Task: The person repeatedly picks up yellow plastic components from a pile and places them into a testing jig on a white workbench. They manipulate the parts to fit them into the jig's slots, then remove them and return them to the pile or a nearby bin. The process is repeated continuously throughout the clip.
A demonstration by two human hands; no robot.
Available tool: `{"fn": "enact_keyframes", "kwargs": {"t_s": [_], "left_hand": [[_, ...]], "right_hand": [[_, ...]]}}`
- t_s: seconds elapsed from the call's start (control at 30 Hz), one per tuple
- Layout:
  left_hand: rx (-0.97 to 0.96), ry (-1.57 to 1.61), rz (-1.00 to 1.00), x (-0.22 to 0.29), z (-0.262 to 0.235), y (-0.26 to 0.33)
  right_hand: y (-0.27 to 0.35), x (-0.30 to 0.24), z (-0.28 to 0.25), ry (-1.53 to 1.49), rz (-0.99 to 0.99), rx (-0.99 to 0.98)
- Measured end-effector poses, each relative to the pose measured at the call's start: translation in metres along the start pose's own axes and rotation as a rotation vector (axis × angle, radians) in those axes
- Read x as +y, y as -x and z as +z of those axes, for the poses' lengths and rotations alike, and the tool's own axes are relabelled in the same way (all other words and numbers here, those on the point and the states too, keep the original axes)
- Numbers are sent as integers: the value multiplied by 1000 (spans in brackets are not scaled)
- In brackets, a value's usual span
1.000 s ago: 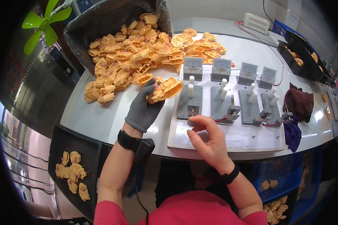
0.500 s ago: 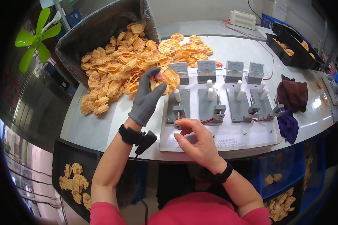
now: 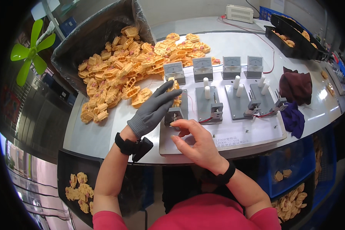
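My left hand (image 3: 151,111), in a grey knitted glove, is at the leftmost grey test fixture (image 3: 184,105). Its fingers lie against a yellow-orange plastic housing (image 3: 176,97), set upright on that fixture and partly covered by the glove. My bare right hand (image 3: 199,143) is at the front of the same fixture. Its index fingertip meets the small grey clamp block (image 3: 175,112), with the thumb held apart below; nothing shows between them. Behind the fixture stands an analog meter (image 3: 174,70) in a grey holder.
A heap of yellow-orange housings (image 3: 119,69) spills from a lined bin (image 3: 71,53). Three more fixtures with white pegs, including one (image 3: 206,103), stand to the right. Brown cloth (image 3: 295,87) and purple cloth (image 3: 294,120) lie beyond. Black trays (image 3: 295,42) sit at far right.
My left hand has lowered the housing from above the pile's edge onto the leftmost fixture. My right hand stays by the clamp block. The whole view has shifted slightly.
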State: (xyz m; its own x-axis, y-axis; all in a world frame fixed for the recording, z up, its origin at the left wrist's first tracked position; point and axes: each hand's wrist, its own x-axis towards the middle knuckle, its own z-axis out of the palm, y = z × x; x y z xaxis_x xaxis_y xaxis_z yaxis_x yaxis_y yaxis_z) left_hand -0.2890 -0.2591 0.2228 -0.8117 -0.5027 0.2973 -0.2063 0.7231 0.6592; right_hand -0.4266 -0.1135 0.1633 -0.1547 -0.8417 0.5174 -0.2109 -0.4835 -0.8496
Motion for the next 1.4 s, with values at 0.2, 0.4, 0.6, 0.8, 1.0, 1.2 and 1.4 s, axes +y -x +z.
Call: {"fn": "enact_keyframes", "kwargs": {"t_s": [0.2, 0.4, 0.6, 0.8, 1.0, 1.2, 1.4], "left_hand": [[187, 422, -218, -2, 3, 25], [362, -81, -312, -24, 20, 109], [475, -329, -456, -58, 52, 157], [190, -266, -453, -56, 32, 150], [62, -385, -442, -89, -49, 75], [-19, -683, -699, -115, -35, 19], [-2, -462, -586, -104, -32, 31]], "right_hand": [[3, -4, 6, 63, -29, 129], [10, 0, 0, 484, -109, -51], [6, -1, -1, 561, -91, -166], [3, 7, -2, 552, -133, -158], [4, 4, 1, 659, -186, -123], [6, 9, 2, 654, -219, -103], [6, 8, 1, 659, -226, -114]]}}
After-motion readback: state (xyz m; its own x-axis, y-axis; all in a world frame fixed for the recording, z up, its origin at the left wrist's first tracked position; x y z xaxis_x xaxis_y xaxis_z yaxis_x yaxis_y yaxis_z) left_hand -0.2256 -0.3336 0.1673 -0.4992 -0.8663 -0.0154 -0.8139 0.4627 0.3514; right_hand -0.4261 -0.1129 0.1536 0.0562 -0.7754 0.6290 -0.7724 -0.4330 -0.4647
